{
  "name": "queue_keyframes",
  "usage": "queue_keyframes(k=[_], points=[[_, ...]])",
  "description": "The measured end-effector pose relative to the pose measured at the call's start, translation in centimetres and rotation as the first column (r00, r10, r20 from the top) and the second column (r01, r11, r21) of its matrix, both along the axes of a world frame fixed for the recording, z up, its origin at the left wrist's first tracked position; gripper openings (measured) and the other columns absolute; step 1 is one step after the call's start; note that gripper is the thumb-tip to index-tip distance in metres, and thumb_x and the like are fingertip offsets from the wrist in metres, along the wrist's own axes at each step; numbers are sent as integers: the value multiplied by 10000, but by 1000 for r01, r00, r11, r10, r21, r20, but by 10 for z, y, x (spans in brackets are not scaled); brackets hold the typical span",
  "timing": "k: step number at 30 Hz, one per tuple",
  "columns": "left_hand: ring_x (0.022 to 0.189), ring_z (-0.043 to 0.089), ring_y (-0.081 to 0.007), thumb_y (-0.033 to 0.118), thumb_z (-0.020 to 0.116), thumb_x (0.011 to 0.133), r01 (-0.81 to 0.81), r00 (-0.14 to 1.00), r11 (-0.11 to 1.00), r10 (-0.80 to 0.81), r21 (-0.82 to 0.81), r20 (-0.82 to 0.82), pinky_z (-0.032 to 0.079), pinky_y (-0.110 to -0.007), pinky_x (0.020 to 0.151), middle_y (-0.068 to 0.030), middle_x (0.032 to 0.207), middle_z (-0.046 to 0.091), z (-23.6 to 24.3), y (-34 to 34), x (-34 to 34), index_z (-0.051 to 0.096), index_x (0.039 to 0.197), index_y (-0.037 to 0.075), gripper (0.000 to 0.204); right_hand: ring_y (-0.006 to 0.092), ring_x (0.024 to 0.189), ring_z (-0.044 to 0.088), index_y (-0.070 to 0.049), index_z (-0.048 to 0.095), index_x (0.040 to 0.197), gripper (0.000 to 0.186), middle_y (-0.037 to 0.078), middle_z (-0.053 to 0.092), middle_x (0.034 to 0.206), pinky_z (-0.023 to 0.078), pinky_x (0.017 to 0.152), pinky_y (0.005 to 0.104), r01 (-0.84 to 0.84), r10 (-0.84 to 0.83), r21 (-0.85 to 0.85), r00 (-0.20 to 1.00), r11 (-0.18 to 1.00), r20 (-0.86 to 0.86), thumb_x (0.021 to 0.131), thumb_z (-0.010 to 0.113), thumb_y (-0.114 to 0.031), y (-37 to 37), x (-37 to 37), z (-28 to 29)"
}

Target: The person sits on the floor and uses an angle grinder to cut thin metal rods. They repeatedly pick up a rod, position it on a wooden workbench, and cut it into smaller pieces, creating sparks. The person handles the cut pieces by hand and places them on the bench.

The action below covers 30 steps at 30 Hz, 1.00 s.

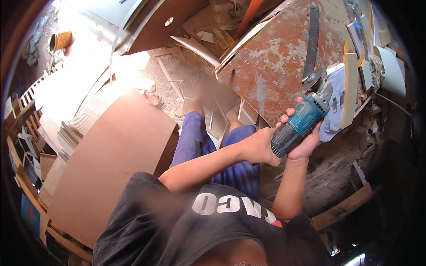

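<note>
Setting: a woodworking shop, rough and open to strong daylight at far left. Evidence: large brown board sheets (111,164) lean and lie at left; a reddish board (275,62), scuffed and dusted pale, fills the far centre. Offcuts and thin strips (171,80) litter the dusty floor (164,88). Stacked timber pieces (26,128) crowd the left edge; plank ends (341,208) sit near right. A teal angle grinder (301,122) is in use, a power tool typical of such a shop.
</note>
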State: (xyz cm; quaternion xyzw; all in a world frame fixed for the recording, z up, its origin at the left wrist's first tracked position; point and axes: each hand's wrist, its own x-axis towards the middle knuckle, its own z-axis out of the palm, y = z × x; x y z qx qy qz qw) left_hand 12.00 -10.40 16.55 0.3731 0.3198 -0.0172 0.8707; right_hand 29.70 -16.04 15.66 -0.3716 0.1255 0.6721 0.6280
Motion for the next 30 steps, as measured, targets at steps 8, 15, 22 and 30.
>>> queue_keyframes(k=[8, 15, 22, 30], points=[[745, 700, -191, 159, 843, 672, -58, 998, 997, 58, -58, -13, 566, -349, 708, -130, 805, 708, -5, -2, -5, 642, 988, -74, 442, 349, 992, 667, -109, 463, 1552, 827, 172, 637, 1135, 608, 847, 496, -95, 97, -74, 995, 993, 30, 1025, 473, -746, 11, -3, -4], [553, 652, -164, 118, 821, 718, -141, 989, 989, 142, -49, 29, 512, -305, 487, -95, 741, 691, -8, -14, 9, 632, 954, -74, 358, 325, 910, 684, -84, 499, 1494, 908, 164, 651, 1066, 615, 788, 478, -116, 129, -171, 989, 979, 72, 992, 408, -835, 12, 9, -5], [667, 713, -206, 195, 845, 690, -68, 994, 994, 75, 85, -85, 576, -347, 610, -133, 774, 717, -12, -28, 29, 655, 987, -84, 450, 296, 908, 714, -18, 581, 1341, 956, 160, 691, 1058, 619, 766, 440, -96, 163, -250, 951, 964, 264, 938, 465, -877, 12, 11, 22], [789, 761, -336, 307, 910, 664, -38, 986, 946, 87, 321, -139, 605, -393, 745, -239, 894, 742, 4, -37, 66, 610, 1174, -112, 725, 226, 901, 731, -16, 606, 1249, 498, 122, 698, 1072, 638, 767, 387, -167, 402, -434, 742, 885, 536, 878, 883, -202, 13, 47, 39]])
